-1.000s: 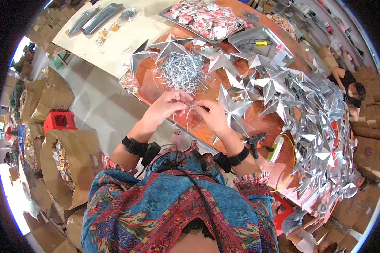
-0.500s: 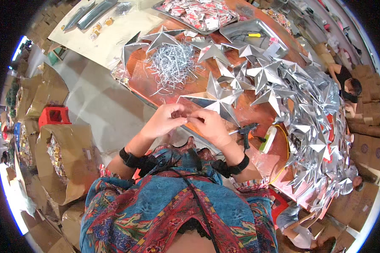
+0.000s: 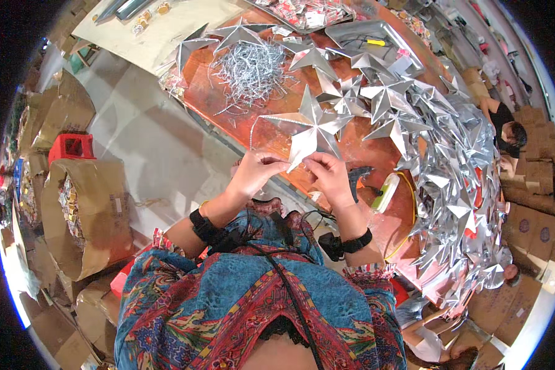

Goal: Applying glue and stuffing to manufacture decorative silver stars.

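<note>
Well: orange table (image 3: 364, 148) heaped with silver stars (image 3: 450, 166); cartons (image 3: 74, 209) on floor | left hand (image 3: 256, 172), right hand (image 3: 330, 176) pinching star (image 3: 311, 126).

A shiny silver star (image 3: 311, 129) catches the light at the centre of the frame, above your blue-and-red patterned garment (image 3: 253, 308). The surface (image 3: 209, 92) shows orange-brown beneath a tangle of silver wire (image 3: 250, 65). Silver stars (image 3: 450, 160) crowd the right; a red crate (image 3: 72, 148) sits at left among brown cardboard boxes (image 3: 83, 209).
</note>
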### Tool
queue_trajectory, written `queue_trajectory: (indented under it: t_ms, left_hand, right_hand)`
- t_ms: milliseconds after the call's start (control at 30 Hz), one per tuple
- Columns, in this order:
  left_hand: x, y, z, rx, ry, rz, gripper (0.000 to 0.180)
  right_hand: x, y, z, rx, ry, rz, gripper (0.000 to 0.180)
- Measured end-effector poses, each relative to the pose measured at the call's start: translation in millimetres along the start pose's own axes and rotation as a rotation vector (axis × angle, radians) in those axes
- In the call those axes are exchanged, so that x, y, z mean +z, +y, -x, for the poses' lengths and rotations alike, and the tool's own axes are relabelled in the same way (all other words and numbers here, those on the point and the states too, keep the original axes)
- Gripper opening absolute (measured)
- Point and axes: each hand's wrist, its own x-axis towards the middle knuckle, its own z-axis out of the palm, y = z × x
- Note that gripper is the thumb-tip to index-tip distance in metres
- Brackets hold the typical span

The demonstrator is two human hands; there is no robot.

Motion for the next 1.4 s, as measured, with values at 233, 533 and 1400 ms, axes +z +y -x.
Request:
queue_trajectory:
  t_ms: [233,533,1400]
  left_hand:
    - [4.5,-3.8,-8.2,-0.008,-0.031,0.112,0.015]
    - [4.3,-5.0,-21.6,-0.061,-0.051,0.189,0.02]
    - [0.3,3.5,-30.9,-0.021,-0.107,-0.073,0.019]
  right_hand:
    - [0.9,6.3,-4.2,-0.085,-0.041,-0.008,0.014]
    - [1.0,1.9,-16.3,-0.026,0.005,0.066,0.011]
    - [-4.2,-3.4,-20.3,0.058,-0.101,-0.234,0.018]
